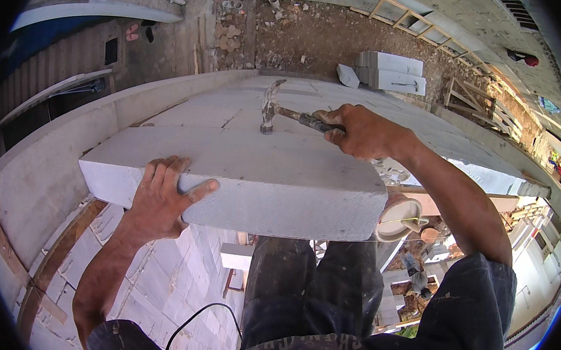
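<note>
A large pale grey building block [239, 201] lies across the top of a block wall in front of me. My left hand [164, 196] rests on its near left edge, fingers spread over the top and thumb along the front. In my right hand [369, 132], the fingers are wrapped round the dark grip of a claw hammer [269, 109]. The hammer's striking face is at the block's top surface, near its far edge; I cannot tell whether it touches. Crumbled mortar [391, 172] lies just past the block's right end.
A bucket [400, 219] with a pale rim stands right of the block. Far below, stacked blocks [390, 72] sit on bare earth, with a wooden ladder [408, 18] behind. A concrete beam [54, 159] runs along the left. Another person [418, 279] is low at the right.
</note>
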Demonstrator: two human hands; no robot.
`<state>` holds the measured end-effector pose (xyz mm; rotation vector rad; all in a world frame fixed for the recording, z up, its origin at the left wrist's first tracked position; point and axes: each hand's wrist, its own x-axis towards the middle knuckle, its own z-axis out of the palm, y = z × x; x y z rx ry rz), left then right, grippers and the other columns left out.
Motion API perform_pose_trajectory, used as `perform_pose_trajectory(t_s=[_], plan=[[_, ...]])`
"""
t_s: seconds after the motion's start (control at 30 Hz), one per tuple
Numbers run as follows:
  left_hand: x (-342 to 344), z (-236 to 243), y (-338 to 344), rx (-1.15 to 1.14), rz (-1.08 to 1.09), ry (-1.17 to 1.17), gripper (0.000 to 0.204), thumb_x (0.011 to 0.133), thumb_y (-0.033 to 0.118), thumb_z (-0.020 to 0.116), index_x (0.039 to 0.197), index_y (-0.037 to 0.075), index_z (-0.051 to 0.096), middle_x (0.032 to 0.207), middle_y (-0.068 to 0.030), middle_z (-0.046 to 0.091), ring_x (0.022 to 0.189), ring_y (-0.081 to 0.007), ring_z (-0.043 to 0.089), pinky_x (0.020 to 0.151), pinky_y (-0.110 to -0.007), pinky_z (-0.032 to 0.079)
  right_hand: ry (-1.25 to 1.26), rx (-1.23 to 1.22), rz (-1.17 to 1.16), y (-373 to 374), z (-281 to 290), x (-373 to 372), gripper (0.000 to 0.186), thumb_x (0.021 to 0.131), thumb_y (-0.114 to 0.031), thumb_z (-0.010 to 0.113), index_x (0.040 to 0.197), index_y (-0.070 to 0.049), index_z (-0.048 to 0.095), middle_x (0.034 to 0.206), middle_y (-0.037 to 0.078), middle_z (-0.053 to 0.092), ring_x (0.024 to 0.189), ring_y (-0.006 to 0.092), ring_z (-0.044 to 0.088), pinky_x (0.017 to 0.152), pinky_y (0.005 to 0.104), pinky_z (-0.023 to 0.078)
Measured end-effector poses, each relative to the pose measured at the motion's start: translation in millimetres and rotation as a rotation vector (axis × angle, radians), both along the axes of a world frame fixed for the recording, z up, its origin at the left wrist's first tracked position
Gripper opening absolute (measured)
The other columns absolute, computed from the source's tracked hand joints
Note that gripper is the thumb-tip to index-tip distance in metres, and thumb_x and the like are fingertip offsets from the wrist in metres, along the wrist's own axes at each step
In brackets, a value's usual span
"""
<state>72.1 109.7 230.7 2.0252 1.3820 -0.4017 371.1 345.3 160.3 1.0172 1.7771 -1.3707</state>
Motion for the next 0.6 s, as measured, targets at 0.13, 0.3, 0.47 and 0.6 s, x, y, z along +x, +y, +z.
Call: perform_pose_trajectory(t_s=[0.13, 0.3, 0.47, 0.6], plan=[[-1, 1, 4, 0.013, -0.018, 0.013, 0.120, 0.042, 0.017, 0.095, 0.145, 0.042, 0.039, 0.138, -0.0246, 0.040, 0.125, -0.0363, 0.040, 0.102, -0.051, 0.032, -0.003, -0.001, 0.045, 8, -5, -4, 0.045, 0.094, -0.026, 0.056, 0.122, 0.010, 0.054, 0.098, 0.023, 0.068, 0.092, 0.0333, 0.066, 0.082, 0.0411, 0.051], [4, 8, 9, -0.097, -0.044, 0.088, 0.118, 0.046, 0.020, 0.094, 0.146, 0.045, 0.037, 0.139, -0.0233, 0.040, 0.125, -0.0337, 0.040, 0.103, -0.049, 0.031, 0.063, 0.017, 0.097, -12, -23, -5, 0.041, 0.095, -0.024, 0.056, 0.116, 0.010, 0.058, 0.094, 0.025, 0.067, 0.090, 0.0336, 0.066, 0.080, 0.0434, 0.050], [4, 9, 4, -0.103, -0.050, 0.117, 0.116, 0.051, 0.023, 0.093, 0.148, 0.046, 0.034, 0.140, -0.0222, 0.040, 0.124, -0.0323, 0.041, 0.104, -0.048, 0.030, 0.106, -0.007, 0.002, -10, -14, -30, 0.038, 0.094, -0.022, 0.056, 0.112, 0.011, 0.060, 0.094, 0.027, 0.067, 0.089, 0.0368, 0.065, 0.082, 0.0445, 0.049], [6, 7, 7, -0.068, -0.066, 0.106, 0.116, 0.054, 0.024, 0.093, 0.149, 0.047, 0.030, 0.140, -0.0211, 0.040, 0.122, -0.0314, 0.041, 0.105, -0.048, 0.029, 0.208, 0.074, 0.056, -31, -29, -39, 0.038, 0.094, -0.023, 0.057, 0.110, 0.011, 0.060, 0.091, 0.027, 0.066, 0.088, 0.0384, 0.065, 0.084, 0.0451, 0.048]])
